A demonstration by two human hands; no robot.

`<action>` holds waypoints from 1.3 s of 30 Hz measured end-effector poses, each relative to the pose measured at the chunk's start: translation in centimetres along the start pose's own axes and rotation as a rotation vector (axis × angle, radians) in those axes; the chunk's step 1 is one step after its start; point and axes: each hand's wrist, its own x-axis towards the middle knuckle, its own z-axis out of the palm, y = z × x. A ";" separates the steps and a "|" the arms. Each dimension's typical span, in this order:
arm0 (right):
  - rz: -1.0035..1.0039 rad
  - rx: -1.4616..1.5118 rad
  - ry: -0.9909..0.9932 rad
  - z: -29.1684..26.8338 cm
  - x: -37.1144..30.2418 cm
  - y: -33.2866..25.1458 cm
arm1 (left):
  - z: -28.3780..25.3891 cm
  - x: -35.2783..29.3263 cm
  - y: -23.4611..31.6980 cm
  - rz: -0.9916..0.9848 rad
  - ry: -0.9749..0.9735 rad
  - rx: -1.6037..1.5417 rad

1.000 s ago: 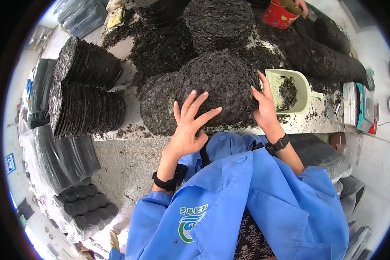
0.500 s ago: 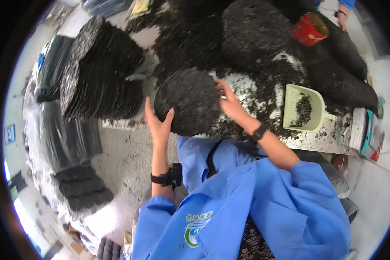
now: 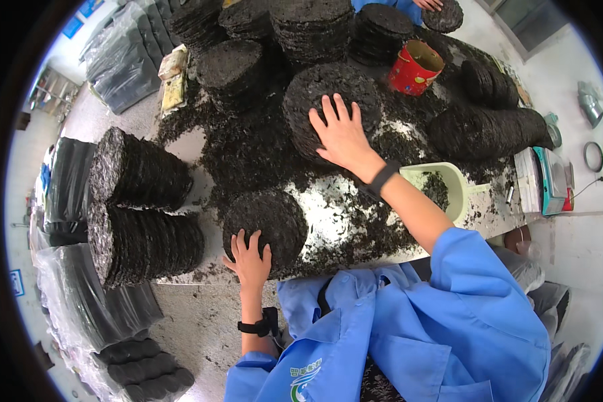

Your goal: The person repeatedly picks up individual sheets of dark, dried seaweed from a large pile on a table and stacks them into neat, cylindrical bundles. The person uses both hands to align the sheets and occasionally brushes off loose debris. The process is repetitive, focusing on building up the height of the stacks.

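On table (image 3: pixel 328 221), hands flat, open on dark discs: left (image 3: pixel 249 258), right (image 3: pixel 342 134), red can (image 3: pixel 414 67), green scoop (image 3: pixel 442 187) near.

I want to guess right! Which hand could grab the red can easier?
Probably the right hand. It lies flat on a dark round cake close beside the red can; the left hand rests at the table's near edge.

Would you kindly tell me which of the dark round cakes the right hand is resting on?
The right hand lies flat on the large cake mid-table, left of the red can; the left hand touches a smaller one.
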 end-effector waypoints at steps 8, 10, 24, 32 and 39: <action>-0.497 0.169 -0.116 -2.8 -4.6 9.1 | -1.3 1.6 4.2 0.035 0.125 -0.016; -0.624 0.174 -0.188 -4.3 -5.9 9.5 | -1.7 2.9 6.3 0.182 0.292 -0.163; -0.934 0.455 -0.185 -5.5 -13.4 10.9 | -2.3 6.1 16.2 -0.241 -0.604 -1.709; -0.433 0.492 -0.206 -9.0 -17.8 6.1 | -3.1 1.1 15.2 0.121 0.115 -0.936; -0.363 0.501 -0.127 -8.5 -19.0 4.2 | -5.1 0.6 14.9 0.198 0.147 -1.089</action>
